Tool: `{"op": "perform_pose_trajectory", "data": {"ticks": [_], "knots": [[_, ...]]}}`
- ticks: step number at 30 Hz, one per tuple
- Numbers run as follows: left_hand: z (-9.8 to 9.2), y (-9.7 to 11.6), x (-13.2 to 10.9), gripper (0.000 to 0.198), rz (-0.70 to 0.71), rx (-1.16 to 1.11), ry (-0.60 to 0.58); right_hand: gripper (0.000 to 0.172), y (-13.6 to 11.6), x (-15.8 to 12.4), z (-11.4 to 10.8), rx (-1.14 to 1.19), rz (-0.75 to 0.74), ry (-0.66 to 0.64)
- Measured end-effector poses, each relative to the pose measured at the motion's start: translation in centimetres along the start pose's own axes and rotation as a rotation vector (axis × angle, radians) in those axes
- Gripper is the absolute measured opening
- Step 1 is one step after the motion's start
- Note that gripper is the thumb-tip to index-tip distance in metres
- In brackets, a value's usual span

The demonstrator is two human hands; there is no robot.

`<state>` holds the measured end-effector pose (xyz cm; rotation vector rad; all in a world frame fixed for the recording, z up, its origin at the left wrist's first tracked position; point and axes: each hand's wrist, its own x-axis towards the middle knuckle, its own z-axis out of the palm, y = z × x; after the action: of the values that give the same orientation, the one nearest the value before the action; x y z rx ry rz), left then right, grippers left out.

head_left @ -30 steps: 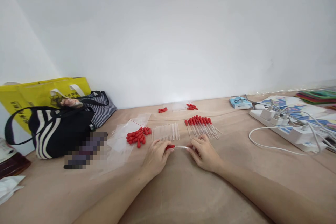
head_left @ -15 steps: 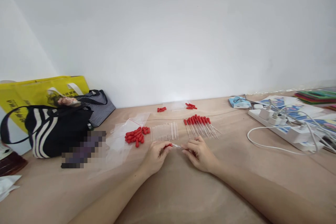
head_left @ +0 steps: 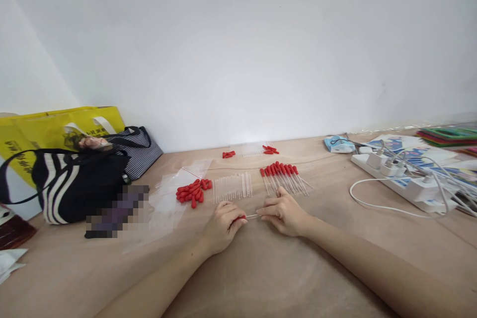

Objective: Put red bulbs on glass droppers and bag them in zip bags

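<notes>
My left hand (head_left: 223, 226) is closed on a red rubber dropper bulb (head_left: 242, 217), only partly showing between thumb and fingers. A thin clear glass tube (head_left: 252, 216) spans the gap between my hands, its left end at the bulb. The fingers of my right hand (head_left: 285, 214) pinch that tube's other end. Just beyond my left hand lie a row of clear glass tubes (head_left: 233, 187) and a heap of red bulbs (head_left: 192, 192). Past my right hand, several droppers with red bulbs fitted (head_left: 285, 176) lie fanned side by side.
Clear plastic bags (head_left: 164, 198) lie left of the bulbs. Smaller red bulbs (head_left: 270, 149) and tubes are near the wall. Bags, including a black one (head_left: 93, 184), stand at left. A power strip (head_left: 402, 186) with cables and a blue mask (head_left: 339, 144) are at right.
Both hands stay joined by the tube and bulb. My left hand has come slightly lower and nearer me, and the tube now lies more level.
</notes>
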<state>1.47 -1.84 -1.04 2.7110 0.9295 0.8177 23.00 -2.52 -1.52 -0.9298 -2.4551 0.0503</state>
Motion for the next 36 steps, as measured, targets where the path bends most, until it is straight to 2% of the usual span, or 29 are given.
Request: {"op": "perform_pose_trajectory", "data": {"ticks": [11, 23, 32, 34, 36], "knots": [[0.1, 0.0, -0.2, 0.023, 0.113, 0.029, 0.018, 0.025, -1.4, -0.1, 1.3, -0.009, 0.047, 0.055], [0.2, 0.3, -0.2, 0.022, 0.176, 0.038, -0.006, 0.022, -1.7, 0.0, 1.7, 0.011, 0.053, 0.025], [-1.5, 0.0, -0.1, 0.016, 0.142, 0.224, -0.001, 0.018, -2.1, 0.3, 0.2, -0.117, 0.015, 0.045], [-1.6, -0.2, -0.2, 0.019, 0.072, 0.216, 0.051, 0.017, -2.0, 0.2, 0.0, -0.132, 0.051, 0.034], [-1.4, -0.5, -0.5, 0.021, -0.067, 0.181, 0.137, 0.017, -1.3, 0.2, 0.0, -0.126, 0.167, 0.063]]}}
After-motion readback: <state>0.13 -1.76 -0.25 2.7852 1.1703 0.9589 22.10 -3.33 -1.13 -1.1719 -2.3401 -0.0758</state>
